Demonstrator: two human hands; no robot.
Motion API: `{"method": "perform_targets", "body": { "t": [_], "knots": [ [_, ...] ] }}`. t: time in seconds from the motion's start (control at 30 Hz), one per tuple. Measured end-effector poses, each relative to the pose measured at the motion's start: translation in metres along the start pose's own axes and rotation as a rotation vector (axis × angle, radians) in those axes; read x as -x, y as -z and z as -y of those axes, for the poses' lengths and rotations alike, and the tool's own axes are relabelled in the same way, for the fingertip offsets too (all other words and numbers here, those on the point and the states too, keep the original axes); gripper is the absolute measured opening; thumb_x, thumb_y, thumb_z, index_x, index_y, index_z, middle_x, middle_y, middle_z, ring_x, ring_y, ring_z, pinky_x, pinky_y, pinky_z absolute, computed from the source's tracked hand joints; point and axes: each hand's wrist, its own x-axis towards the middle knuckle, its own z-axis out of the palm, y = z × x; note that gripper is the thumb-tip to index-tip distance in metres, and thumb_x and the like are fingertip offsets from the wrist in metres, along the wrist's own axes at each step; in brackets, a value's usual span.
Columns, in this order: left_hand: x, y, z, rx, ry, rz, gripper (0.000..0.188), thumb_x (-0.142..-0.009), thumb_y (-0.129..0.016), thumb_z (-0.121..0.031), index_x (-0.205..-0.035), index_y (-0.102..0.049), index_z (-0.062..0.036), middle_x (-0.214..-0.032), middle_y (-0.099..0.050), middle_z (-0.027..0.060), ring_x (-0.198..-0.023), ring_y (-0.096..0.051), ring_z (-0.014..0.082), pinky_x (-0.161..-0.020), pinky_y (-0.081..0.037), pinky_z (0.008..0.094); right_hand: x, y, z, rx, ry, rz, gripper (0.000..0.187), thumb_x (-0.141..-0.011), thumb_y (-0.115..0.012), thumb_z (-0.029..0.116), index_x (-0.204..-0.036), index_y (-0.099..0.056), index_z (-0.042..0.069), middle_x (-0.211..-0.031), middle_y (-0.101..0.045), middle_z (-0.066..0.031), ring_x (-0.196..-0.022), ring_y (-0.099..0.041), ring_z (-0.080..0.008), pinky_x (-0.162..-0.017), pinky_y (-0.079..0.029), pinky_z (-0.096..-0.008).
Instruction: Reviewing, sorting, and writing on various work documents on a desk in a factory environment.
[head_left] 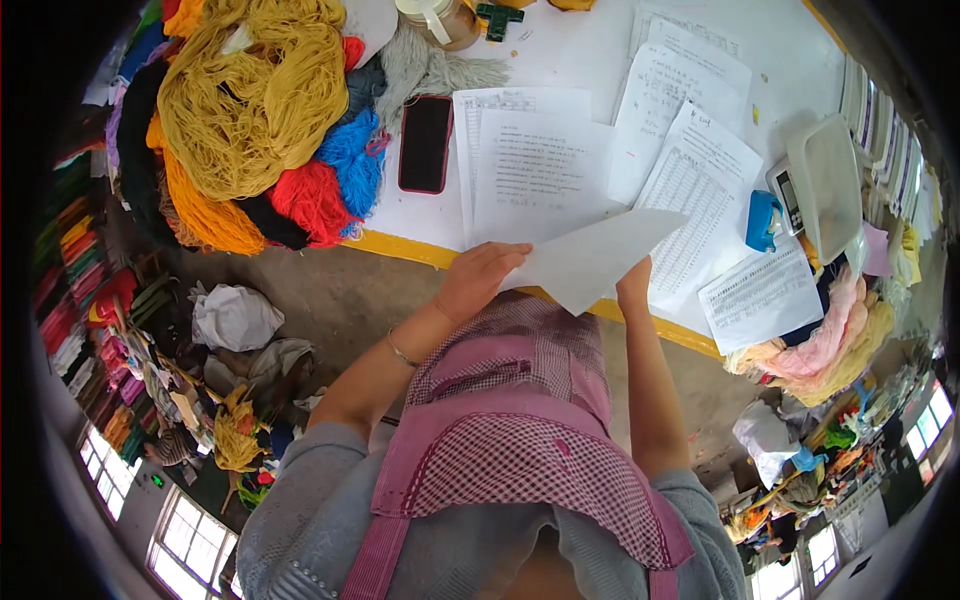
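A white sheet of paper is lifted and bent at the near edge of the white table. My left hand is closed on its left side, fingers stretched along the edge. My right hand is closed at the sheet's right side, the fingertips partly hidden behind it. Beneath and beyond lie printed sheets, partly covered by the lifted one. More papers, one with a printed table, overlap to the right. A dark phone with a red rim lies left of the printed sheets.
Skeins of yellow yarn, red yarn and blue yarn are heaped at the left. On the right stand a blue object, a small scale, a plastic box and pale yarn. A jar stands at the back.
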Motion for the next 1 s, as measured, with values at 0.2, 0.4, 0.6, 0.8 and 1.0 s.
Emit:
{"method": "perform_targets", "body": {
  "t": [0.2, 0.4, 0.6, 0.8, 1.0],
  "knots": [
    [-0.002, -0.003, 0.005, 0.029, -0.028, -0.038, 0.023, -0.084, -0.058, 0.001, -0.106, -0.061, -0.0057, -0.112, -0.071, 0.01, -0.096, -0.069, 0.0287, -0.08, -0.056, 0.0353, -0.001, -0.005, 0.013, -0.004, 0.058, -0.03, 0.021, -0.085, -0.062, 0.007, -0.103, -0.069, 0.0, -0.091, -0.073, -0.0172, -0.084, -0.071, -0.0257, -0.074, -0.052, -0.035],
    [-0.002, -0.004, 0.011, 0.01, -0.024, -0.043, 0.023, -0.083, -0.058, 0.002, -0.105, -0.062, -0.0053, -0.111, -0.071, 0.0099, -0.094, -0.069, 0.0277, -0.08, -0.056, 0.0353, -0.004, -0.012, -0.011, -0.035, 0.094, -0.087, 0.016, -0.083, -0.067, 0.011, -0.094, -0.068, -0.001, -0.075, -0.069, -0.0143, -0.068, -0.064, -0.0183, -0.063, -0.048, -0.0345],
    [0.0, -0.002, 0.016, -0.006, 0.016, -0.037, 0.025, -0.083, -0.059, 0.001, -0.107, -0.064, -0.0059, -0.111, -0.071, 0.0089, -0.094, -0.069, 0.0267, -0.08, -0.056, 0.035, -0.004, -0.014, 0.003, -0.145, -0.05, 0.019, 0.024, -0.083, -0.074, 0.018, -0.077, -0.059, 0.0, -0.058, -0.046, -0.0013, -0.055, -0.037, -0.0092, -0.052, -0.035, -0.031],
    [0.0, -0.002, 0.02, 0.06, 0.296, 0.08, 0.031, -0.086, -0.059, -0.001, -0.116, -0.061, -0.0053, -0.113, -0.068, 0.0088, -0.103, -0.063, 0.0302, -0.091, -0.051, 0.0384, -0.003, -0.015, 0.028, -0.209, -0.083, 0.015, 0.025, -0.083, -0.076, 0.019, -0.076, -0.06, 0.0, -0.056, -0.043, 0.0005, -0.055, -0.037, -0.0082, -0.051, -0.033, -0.0306],
    [-0.028, -0.026, 0.065, 0.163, 0.705, -0.486, 0.055, -0.084, -0.071, -0.012, -0.132, -0.048, 0.0001, -0.125, -0.054, 0.0191, -0.111, -0.051, 0.0359, -0.095, -0.044, 0.0409, -0.023, -0.021, 0.05, -0.083, -0.058, 0.019, 0.028, -0.082, -0.075, 0.018, -0.071, -0.055, 0.001, -0.055, -0.042, 0.0, -0.054, -0.036, -0.0098, -0.051, -0.033, -0.0314]
  ]
}}
